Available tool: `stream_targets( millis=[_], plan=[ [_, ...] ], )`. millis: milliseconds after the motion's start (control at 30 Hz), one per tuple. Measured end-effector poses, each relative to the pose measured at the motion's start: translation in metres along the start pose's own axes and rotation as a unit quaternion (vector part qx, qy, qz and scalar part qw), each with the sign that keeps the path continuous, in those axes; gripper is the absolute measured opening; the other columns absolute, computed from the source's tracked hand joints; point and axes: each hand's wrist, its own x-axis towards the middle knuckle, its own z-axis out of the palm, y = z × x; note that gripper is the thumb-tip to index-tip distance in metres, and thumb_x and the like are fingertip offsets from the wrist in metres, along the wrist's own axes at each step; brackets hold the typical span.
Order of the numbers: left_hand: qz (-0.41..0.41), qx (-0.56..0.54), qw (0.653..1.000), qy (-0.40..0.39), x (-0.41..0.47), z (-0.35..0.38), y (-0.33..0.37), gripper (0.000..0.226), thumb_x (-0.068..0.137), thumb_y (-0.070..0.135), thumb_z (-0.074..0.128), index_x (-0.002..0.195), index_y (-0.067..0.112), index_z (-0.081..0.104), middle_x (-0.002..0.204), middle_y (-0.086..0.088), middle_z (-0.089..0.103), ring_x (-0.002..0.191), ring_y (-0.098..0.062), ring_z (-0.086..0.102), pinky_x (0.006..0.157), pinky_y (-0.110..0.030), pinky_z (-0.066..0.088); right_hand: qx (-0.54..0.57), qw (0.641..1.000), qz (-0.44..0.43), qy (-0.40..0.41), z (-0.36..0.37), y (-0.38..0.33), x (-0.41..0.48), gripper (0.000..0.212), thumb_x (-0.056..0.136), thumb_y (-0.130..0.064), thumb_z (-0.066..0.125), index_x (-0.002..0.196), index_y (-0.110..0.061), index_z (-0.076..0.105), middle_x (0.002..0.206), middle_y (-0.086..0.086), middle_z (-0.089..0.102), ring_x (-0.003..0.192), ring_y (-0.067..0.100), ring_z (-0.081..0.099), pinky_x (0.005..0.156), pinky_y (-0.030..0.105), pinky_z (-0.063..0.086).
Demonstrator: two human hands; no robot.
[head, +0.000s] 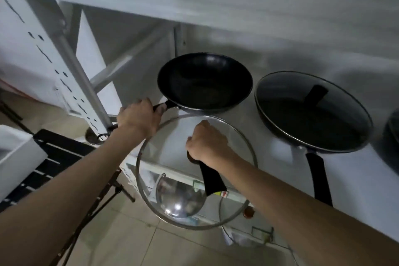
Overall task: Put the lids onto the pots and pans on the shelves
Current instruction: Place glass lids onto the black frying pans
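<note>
Pale floor tiles (151, 248) fill the bottom of the view, with a dark slatted rack (54, 157) at the lower left and, on a lower shelf seen through the glass, a shiny steel bowl-shaped pan (179, 198) resting on its side. Above these, both bare forearms reach forward from the lower corners. Nearest is the glass lid (172, 157), a large clear disc with a metal rim, held out in front of the white shelf (280, 153) edge and tilted toward the camera; the right hand (207, 144) is clenched around its black handle, part of which sticks out below the fist. Just to the left and a little farther on, the left hand (138, 119) is wrapped around the black handle of the open wok (205, 82), a deep dark pan with no lid, which sits on the shelf just beyond the held lid's upper rim. To the right of it, close but apart, stands a frying pan (313, 114) already covered by its own glass lid with a black knob, its long handle pointing toward the camera. At the far right edge another dark vessel (391, 134) is only partly visible. Behind everything, a white perforated upright (43, 49) and the blurred underside of an upper shelf close the scene.
</note>
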Motion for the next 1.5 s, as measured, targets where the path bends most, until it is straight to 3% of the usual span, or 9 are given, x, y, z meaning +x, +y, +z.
stream_targets(
  millis=[133,367,600,733,967,1100,1233,1367,1500],
  plan=[
    [-0.009,-0.012,0.997,-0.070,0.009,0.011,-0.020,0.065,0.090,0.066,0.028,0.108,0.012,0.059,0.091,-0.011,0.059,0.091,-0.034,0.061,0.076,-0.040,0.048,-0.003,1.000,-0.001,-0.028,0.012,-0.001,0.005,0.043,0.096,-0.020,0.047,0.133,0.000,0.047,0.136,0.014,0.051,0.122,0.031,0.054,0.099,0.037,0.045],
    [0.024,-0.025,0.996,-0.082,-0.008,0.020,-0.010,0.057,0.093,0.060,0.032,0.114,0.012,0.054,0.105,-0.019,0.064,0.097,-0.038,0.063,0.074,-0.040,0.048,0.018,0.999,0.003,0.045,0.033,0.001,0.003,0.041,0.093,-0.009,0.054,0.129,0.002,0.038,0.122,0.018,0.063,0.112,0.035,0.063,0.085,0.037,0.049],
    [0.023,-0.099,0.981,-0.165,-0.004,0.008,-0.004,0.049,0.095,0.051,0.041,0.111,0.006,0.054,0.084,-0.015,0.064,0.081,-0.035,0.067,0.075,-0.040,0.054,0.062,0.995,-0.012,0.079,0.019,0.022,-0.030,0.029,0.100,-0.021,0.044,0.123,-0.005,0.044,0.115,0.014,0.064,0.104,0.032,0.063,0.073,0.033,0.043],
    [0.008,-0.229,0.943,-0.240,-0.006,-0.002,-0.002,0.041,0.094,0.048,0.046,0.103,0.009,0.053,0.059,-0.009,0.060,0.044,-0.021,0.058,0.056,-0.030,0.052,0.070,0.993,-0.037,0.088,-0.003,0.038,-0.059,0.027,0.101,-0.028,0.046,0.119,-0.009,0.047,0.100,0.008,0.060,0.084,0.021,0.058,0.068,0.028,0.042],
    [-0.006,-0.336,0.910,-0.245,-0.011,0.007,-0.026,0.035,0.092,0.045,0.053,0.092,0.009,0.054,0.060,-0.008,0.053,0.039,-0.017,0.048,0.037,-0.022,0.043,0.037,0.993,-0.078,0.080,-0.038,0.050,-0.100,0.027,0.098,-0.038,0.049,0.120,-0.021,0.045,0.089,-0.004,0.054,0.080,0.011,0.058,0.064,0.019,0.051],
    [-0.019,-0.462,0.841,-0.281,-0.020,0.019,-0.028,0.027,0.094,0.033,0.056,0.080,0.011,0.048,0.049,-0.001,0.046,0.034,-0.013,0.041,0.036,-0.022,0.034,0.048,0.991,-0.097,0.073,-0.080,0.036,-0.103,0.020,0.094,-0.043,0.055,0.099,-0.024,0.054,0.086,-0.007,0.060,0.080,0.009,0.062,0.064,0.024,0.052],
    [-0.008,-0.496,0.817,-0.294,-0.039,0.022,-0.027,0.014,0.097,0.024,0.051,0.091,0.011,0.050,0.071,-0.009,0.049,0.032,-0.007,0.045,0.032,-0.020,0.037,0.061,0.984,-0.117,0.119,-0.120,0.011,-0.067,0.024,0.094,-0.038,0.057,0.083,-0.017,0.054,0.074,0.003,0.060,0.068,0.018,0.062,0.055,0.029,0.044],
    [-0.011,-0.395,0.883,-0.254,-0.071,0.013,-0.035,0.021,0.090,0.048,0.053,0.094,0.028,0.050,0.064,-0.004,0.053,0.049,-0.017,0.050,0.050,-0.029,0.044,0.065,0.982,-0.103,0.141,-0.136,-0.010,0.003,0.025,0.095,-0.031,0.055,0.083,-0.009,0.053,0.075,0.011,0.059,0.054,0.023,0.056,0.047,0.025,0.038],
    [-0.013,-0.377,0.899,-0.221,-0.089,0.013,-0.028,0.018,0.093,0.042,0.052,0.094,0.025,0.046,0.067,-0.004,0.054,0.051,-0.017,0.051,0.056,-0.033,0.048,0.085,0.985,-0.071,0.130,-0.136,-0.031,0.063,0.017,0.098,-0.023,0.052,0.099,-0.007,0.051,0.097,0.012,0.054,0.080,0.024,0.055,0.067,0.031,0.042]
  ],
)
